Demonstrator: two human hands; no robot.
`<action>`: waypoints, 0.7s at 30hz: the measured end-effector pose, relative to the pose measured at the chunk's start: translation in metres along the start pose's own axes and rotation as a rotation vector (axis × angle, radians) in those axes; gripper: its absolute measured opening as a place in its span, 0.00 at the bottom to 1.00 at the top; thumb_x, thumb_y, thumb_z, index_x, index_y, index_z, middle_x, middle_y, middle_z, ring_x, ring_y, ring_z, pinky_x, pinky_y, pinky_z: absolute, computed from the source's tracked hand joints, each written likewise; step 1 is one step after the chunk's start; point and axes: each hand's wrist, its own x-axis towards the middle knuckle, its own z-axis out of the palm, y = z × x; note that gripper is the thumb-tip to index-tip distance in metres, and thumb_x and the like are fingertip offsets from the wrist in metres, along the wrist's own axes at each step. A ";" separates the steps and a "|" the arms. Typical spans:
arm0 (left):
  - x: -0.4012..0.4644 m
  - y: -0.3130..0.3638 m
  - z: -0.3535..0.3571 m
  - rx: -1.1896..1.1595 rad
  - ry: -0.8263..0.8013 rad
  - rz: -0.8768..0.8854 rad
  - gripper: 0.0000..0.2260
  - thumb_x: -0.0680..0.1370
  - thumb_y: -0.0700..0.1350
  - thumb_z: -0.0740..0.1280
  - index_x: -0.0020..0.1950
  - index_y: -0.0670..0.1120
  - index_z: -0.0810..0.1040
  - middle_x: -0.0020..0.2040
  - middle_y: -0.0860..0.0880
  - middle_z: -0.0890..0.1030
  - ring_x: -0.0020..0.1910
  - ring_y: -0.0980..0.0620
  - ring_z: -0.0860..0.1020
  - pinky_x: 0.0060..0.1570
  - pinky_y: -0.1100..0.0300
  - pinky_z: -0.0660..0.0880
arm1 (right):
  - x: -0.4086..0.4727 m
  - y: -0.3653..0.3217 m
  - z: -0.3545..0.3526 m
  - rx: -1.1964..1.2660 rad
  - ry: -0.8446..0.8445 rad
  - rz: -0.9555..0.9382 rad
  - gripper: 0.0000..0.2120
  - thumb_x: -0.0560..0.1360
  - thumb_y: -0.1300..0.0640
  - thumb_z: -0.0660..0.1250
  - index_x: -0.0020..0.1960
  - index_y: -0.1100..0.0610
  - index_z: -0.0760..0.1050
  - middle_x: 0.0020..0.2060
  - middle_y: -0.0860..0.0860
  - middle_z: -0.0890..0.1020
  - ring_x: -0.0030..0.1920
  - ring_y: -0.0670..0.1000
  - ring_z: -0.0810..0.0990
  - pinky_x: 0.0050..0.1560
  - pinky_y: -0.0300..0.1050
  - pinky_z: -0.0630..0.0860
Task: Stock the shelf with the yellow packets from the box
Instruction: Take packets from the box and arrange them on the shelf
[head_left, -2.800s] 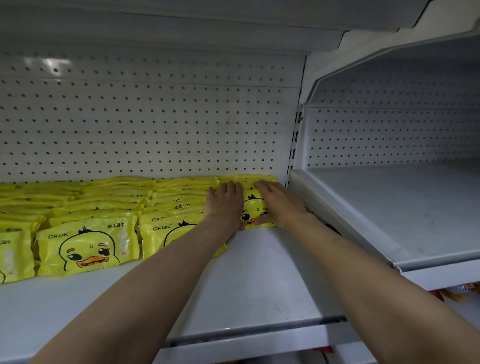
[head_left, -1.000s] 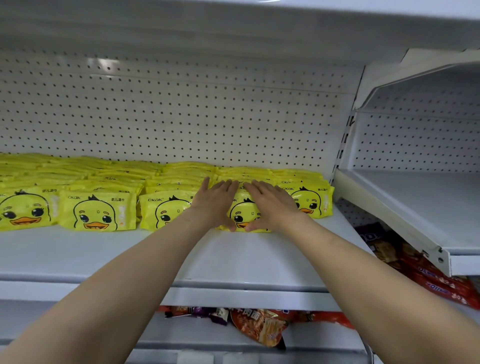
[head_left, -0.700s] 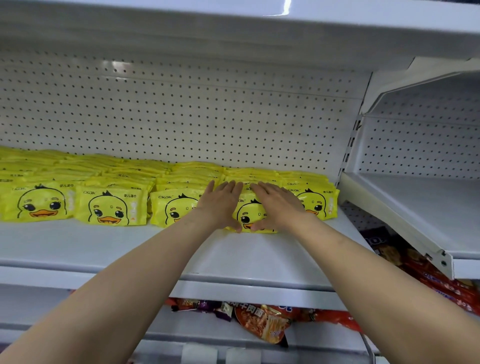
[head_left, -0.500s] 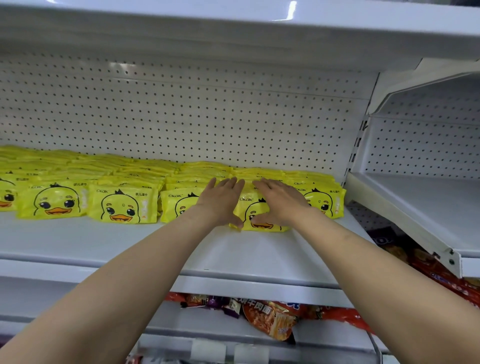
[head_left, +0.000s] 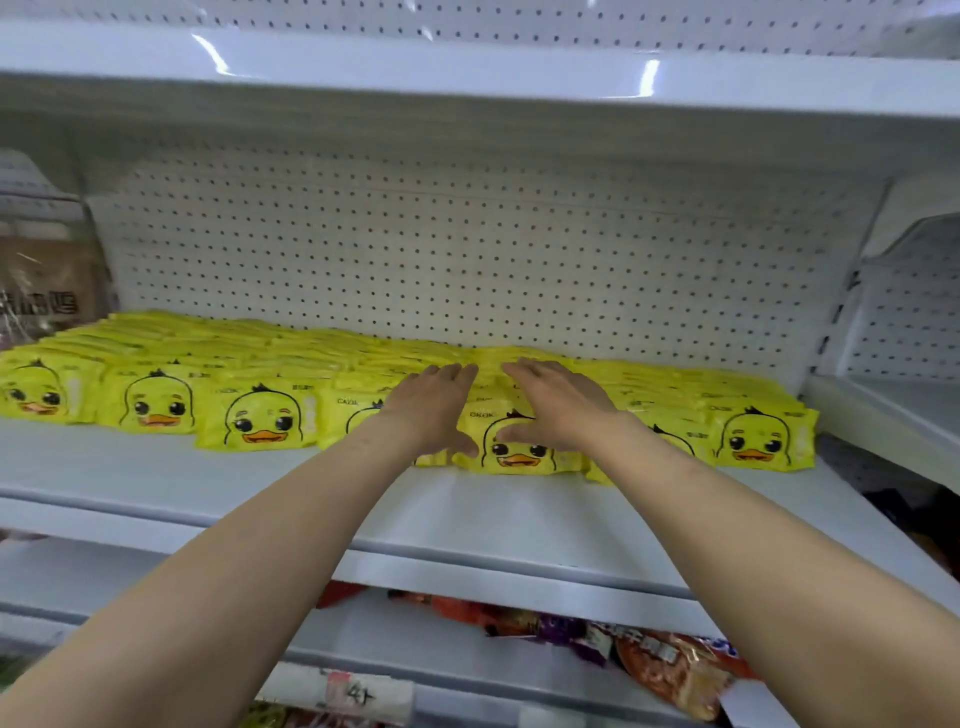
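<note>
Both hands barely shifted, left hand (head_left: 431, 410) and right hand (head_left: 558, 408) fingers straight, pressed together atop soft, light, slippery yellow duck-print plastic packets (head_left: 511, 441); likely best pinched at edges beside fingertips.

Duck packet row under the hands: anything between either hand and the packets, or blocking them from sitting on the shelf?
Nothing visible. The left hand and right hand lie flat, fingers straight, directly on the yellow packets, which already sit on the shelf. The shelf in front of that row is bare.
</note>
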 end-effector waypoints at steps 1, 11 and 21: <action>-0.004 -0.014 -0.001 0.008 0.002 -0.007 0.51 0.67 0.62 0.75 0.79 0.45 0.51 0.77 0.45 0.61 0.74 0.43 0.62 0.69 0.48 0.66 | 0.006 -0.012 0.002 0.005 -0.002 -0.008 0.45 0.70 0.35 0.70 0.79 0.49 0.53 0.78 0.49 0.58 0.78 0.51 0.56 0.70 0.51 0.66; -0.021 -0.121 0.014 0.132 -0.053 -0.008 0.54 0.66 0.62 0.75 0.80 0.46 0.46 0.79 0.44 0.52 0.78 0.44 0.54 0.75 0.48 0.55 | 0.051 -0.101 0.033 0.045 -0.017 -0.008 0.49 0.68 0.34 0.72 0.79 0.50 0.52 0.79 0.52 0.55 0.79 0.52 0.54 0.76 0.51 0.56; -0.010 -0.141 0.034 0.166 -0.030 0.065 0.59 0.63 0.60 0.78 0.79 0.46 0.42 0.80 0.45 0.51 0.78 0.46 0.51 0.76 0.45 0.48 | 0.066 -0.122 0.052 -0.028 0.004 0.097 0.54 0.66 0.34 0.73 0.80 0.52 0.47 0.80 0.52 0.54 0.79 0.52 0.51 0.78 0.53 0.51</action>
